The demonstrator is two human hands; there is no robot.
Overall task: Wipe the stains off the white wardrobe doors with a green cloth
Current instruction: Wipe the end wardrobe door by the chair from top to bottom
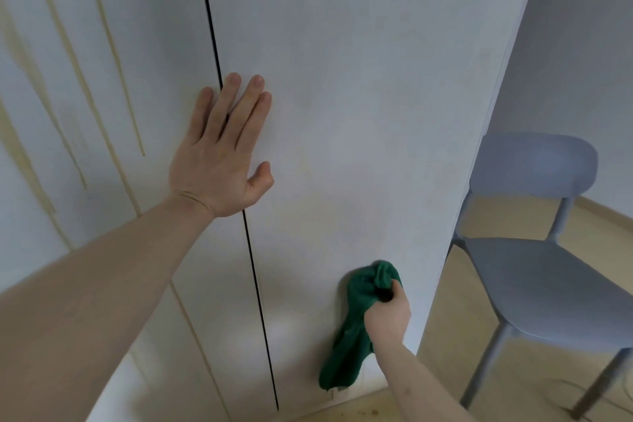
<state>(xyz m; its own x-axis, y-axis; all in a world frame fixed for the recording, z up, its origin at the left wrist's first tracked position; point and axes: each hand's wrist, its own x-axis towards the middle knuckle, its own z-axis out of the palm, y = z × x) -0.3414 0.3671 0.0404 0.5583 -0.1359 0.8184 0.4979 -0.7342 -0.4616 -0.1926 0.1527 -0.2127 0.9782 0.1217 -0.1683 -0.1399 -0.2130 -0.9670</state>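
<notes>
Head view: our left hand (221,147) is lying flat with straight fingers, pressing across the dark gap (253,267) between the two white wardrobe doors, while our right hand (388,313) is gripping the bunched green cloth (356,322) against the lower part of the right door (359,113), near the floor. Yellowish drip stains (102,44) are running down the left door (144,10), and a pale blue chair (548,271) is standing on the wooden floor (455,336) beside the wardrobe.
</notes>
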